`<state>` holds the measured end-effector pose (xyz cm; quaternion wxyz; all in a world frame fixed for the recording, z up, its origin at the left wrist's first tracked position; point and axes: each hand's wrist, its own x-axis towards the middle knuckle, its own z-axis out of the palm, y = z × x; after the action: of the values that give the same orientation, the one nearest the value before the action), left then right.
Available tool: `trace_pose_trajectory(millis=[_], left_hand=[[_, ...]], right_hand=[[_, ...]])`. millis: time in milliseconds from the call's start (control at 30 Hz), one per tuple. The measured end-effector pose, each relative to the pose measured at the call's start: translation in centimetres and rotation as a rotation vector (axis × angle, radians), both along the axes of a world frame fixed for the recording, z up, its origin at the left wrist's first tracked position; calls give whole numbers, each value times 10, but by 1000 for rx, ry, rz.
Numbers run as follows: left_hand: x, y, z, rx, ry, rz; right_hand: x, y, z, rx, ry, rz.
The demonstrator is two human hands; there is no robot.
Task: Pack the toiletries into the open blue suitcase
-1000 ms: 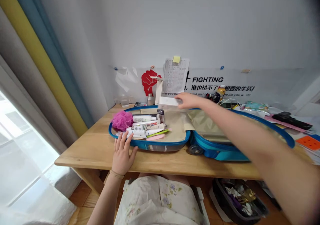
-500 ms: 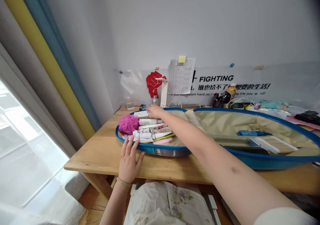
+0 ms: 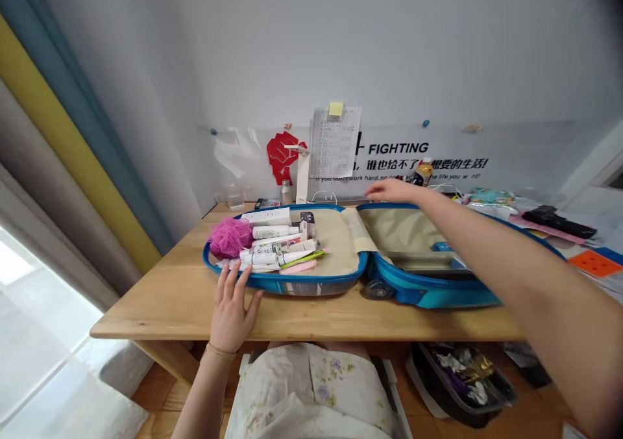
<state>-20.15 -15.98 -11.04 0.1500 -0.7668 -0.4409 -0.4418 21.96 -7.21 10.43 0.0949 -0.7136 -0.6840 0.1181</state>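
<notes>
An open blue suitcase (image 3: 296,284) lies on the wooden table. Its left half holds a pink mesh sponge (image 3: 232,238), a white box (image 3: 267,217), several white tubes and bottles (image 3: 272,232), and a green item (image 3: 302,258). My left hand (image 3: 235,301) rests with spread fingers on the case's front left rim, holding nothing. Above the back rim of the right half hovers my right hand (image 3: 393,191), slightly blurred; whether anything is between its fingers is hidden. A blue item (image 3: 442,247) lies in the right half, partly behind my forearm.
Behind the case stand a metallic bottle (image 3: 285,193), a white lamp (image 3: 302,176) and a yellow bottle (image 3: 424,171). Papers and a black item (image 3: 559,221) lie at right. A filled bin (image 3: 462,387) sits below the table. Curtains hang at left.
My right hand has moved right, away from the white box in the left half. My left hand stays on the rim. The view has shifted right.
</notes>
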Motion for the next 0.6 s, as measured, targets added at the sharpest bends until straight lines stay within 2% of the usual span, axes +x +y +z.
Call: trace_pose_trajectory(millis=[67, 133, 267, 367, 467, 533, 600], left_hand=[[0, 0, 0, 3, -3, 3], [1, 0, 0, 10, -3, 5], [1, 0, 1, 17, 9, -3], [1, 0, 1, 27, 12, -6], [1, -1, 1, 22, 12, 0], [1, -1, 1, 10, 14, 3], [0, -1, 2, 4, 19, 3]], right_hand=[[35, -35, -3, -148, -2, -54], [55, -70, -12, -296, 1, -83], [65, -121, -38, -506, -31, -119], [64, -134, -60, -537, -102, -137], [61, -134, -72, -521, -173, -139], [60, -131, -70, -500, -207, -140], [63, -129, -55, -437, -244, -164]])
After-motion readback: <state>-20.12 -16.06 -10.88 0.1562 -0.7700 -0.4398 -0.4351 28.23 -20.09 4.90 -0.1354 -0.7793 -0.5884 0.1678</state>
